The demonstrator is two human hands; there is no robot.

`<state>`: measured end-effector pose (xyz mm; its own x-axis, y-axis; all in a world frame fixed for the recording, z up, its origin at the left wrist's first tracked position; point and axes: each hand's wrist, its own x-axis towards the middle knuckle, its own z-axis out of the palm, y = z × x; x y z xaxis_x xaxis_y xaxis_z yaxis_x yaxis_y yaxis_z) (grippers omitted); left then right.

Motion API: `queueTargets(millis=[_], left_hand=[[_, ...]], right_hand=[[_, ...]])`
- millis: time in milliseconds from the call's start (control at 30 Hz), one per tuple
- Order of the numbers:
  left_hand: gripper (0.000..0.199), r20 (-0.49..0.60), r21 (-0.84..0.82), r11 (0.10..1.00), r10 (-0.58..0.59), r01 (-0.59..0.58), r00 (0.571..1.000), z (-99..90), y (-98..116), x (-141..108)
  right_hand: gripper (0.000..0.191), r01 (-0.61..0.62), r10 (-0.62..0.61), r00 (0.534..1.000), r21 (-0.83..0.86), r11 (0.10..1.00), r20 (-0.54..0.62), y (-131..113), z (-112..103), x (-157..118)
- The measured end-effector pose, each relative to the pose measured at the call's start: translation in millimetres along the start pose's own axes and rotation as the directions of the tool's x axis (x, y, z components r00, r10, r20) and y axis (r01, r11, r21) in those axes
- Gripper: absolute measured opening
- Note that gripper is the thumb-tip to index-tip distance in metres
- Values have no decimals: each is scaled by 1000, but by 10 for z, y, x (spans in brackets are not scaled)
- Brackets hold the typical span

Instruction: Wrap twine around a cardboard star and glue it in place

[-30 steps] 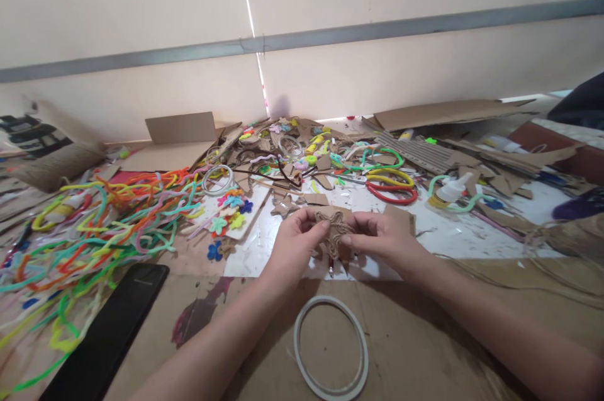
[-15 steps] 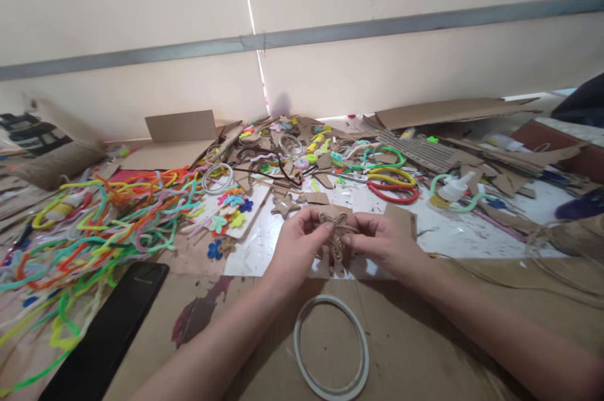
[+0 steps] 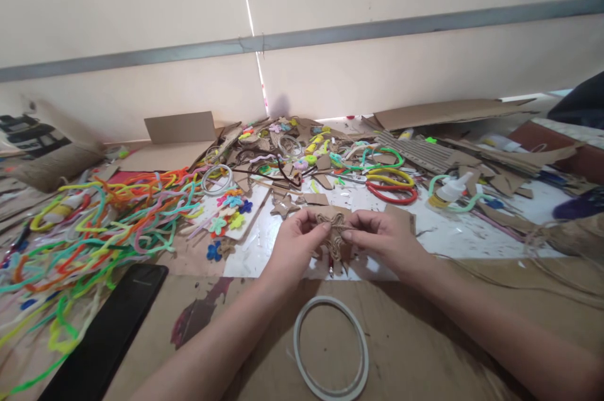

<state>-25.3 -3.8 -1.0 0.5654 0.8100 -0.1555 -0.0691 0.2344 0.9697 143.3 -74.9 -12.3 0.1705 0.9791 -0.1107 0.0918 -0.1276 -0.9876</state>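
Observation:
Between my hands is a small star or flower shape wound in brown jute twine [image 3: 336, 238], held up over the white work surface [image 3: 264, 250]. My left hand [image 3: 302, 237] pinches its left side, thumb in front. From the right, my right hand [image 3: 377, 234] grips the opposite edge between thumb and fingers. A piece of brown cardboard shows behind the twine shape; whether it is part of it I cannot tell. Below it, a thin reddish stick-like thing [image 3: 331, 266] lies on the surface. Closer to me a pale ring [image 3: 298, 350] rests on the cardboard sheet [image 3: 401, 338].
Tangled colourful pipe cleaners [image 3: 136, 212] and a black phone-like slab [image 3: 113, 325] cover the left. Felt-like flowers [image 3: 231, 212] lie left of my hands. At right are a glue bottle [image 3: 448, 190], cardboard scraps [image 3: 504, 184] and a twine roll [image 3: 566, 240]. A wall stands behind.
My hands stay in nearly the same place around the twine shape. My right fingers have shifted slightly on its edge, and the shape has turned a little.

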Motion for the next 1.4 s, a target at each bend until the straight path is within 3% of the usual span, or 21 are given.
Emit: queueTargets(millis=[133, 367, 567, 800, 967, 1200, 1400], left_hand=[[19, 8, 1, 999, -32, 32, 999, -18, 20, 9], [30, 102, 59, 998, -42, 36, 994, -48, 50, 42], [30, 132, 119, 993, -24, 8, 991, -57, 12, 55], [23, 146, 184, 982, 2, -29, 989, -51, 15, 22], [18, 172, 239, 969, 24, -65, 985, -63, -13, 42], [18, 158, 391, 909, 85, -141, 984, -85, -58, 34], [18, 132, 372, 924, 43, -90, 990, -58, -24, 13]], right_hand=[[27, 24, -27, 999, -68, 997, -32, -37, -19, -3], [22, 148, -173, 984, -360, 921, -39, -194, -49, -79], [18, 280, -362, 930, -520, 807, -61, -191, -51, -111], [15, 331, -453, 887, -553, 764, -95, -154, -56, -107], [9, 385, -498, 867, -595, 705, -28, -174, -68, -107], [10, 379, -485, 874, -611, 695, -10, -195, -57, -124], [12, 349, -450, 893, -577, 738, -35, -186, -60, -116]])
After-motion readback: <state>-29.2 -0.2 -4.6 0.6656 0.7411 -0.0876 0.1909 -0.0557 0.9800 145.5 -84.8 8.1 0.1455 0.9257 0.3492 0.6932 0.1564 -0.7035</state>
